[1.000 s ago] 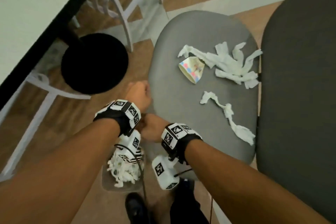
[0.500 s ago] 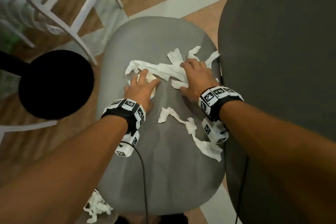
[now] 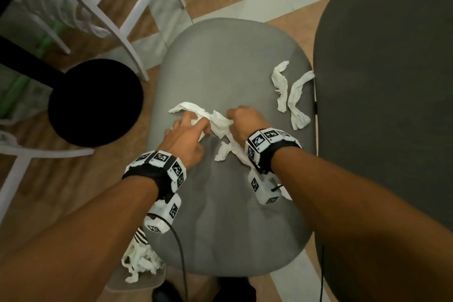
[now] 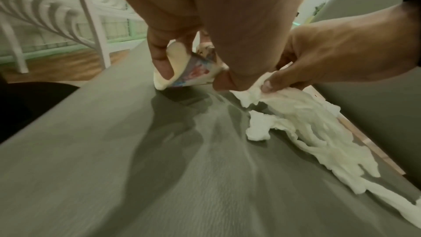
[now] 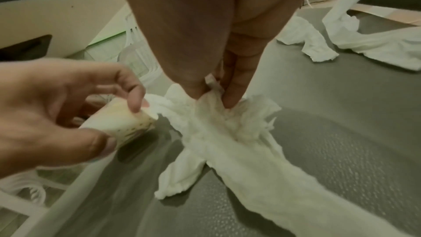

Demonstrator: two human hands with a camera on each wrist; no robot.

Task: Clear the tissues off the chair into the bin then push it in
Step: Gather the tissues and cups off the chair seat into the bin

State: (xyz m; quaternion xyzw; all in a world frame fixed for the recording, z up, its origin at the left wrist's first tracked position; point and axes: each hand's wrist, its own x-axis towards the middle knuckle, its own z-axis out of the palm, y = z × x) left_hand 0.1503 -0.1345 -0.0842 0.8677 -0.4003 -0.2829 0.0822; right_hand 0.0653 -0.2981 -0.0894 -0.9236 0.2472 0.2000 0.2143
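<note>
On the grey chair seat [image 3: 220, 203] my left hand [image 3: 190, 133] grips a small patterned paper cup [image 4: 193, 72], its fingers curled round it. Beside it my right hand [image 3: 241, 120] pinches a bunch of white tissues [image 3: 219, 121] between thumb and fingers. A long tail of that bunch [image 5: 262, 177] trails back over the seat under my right wrist. Two loose tissue strips [image 3: 282, 86] lie at the seat's far right edge, clear of both hands. The bin [image 3: 147, 285] stands on the floor below the seat's near left corner, with tissues inside.
A dark grey chair back [image 3: 392, 105] rises right beside the seat. A round black base [image 3: 95, 103] sits on the wooden floor to the left. White chairs [image 3: 115, 14] stand beyond it. My shoes show at the bottom.
Both hands have drawn back toward me across the seat, dragging the cup and tissue bunch along. Two strips stayed behind at the far right.
</note>
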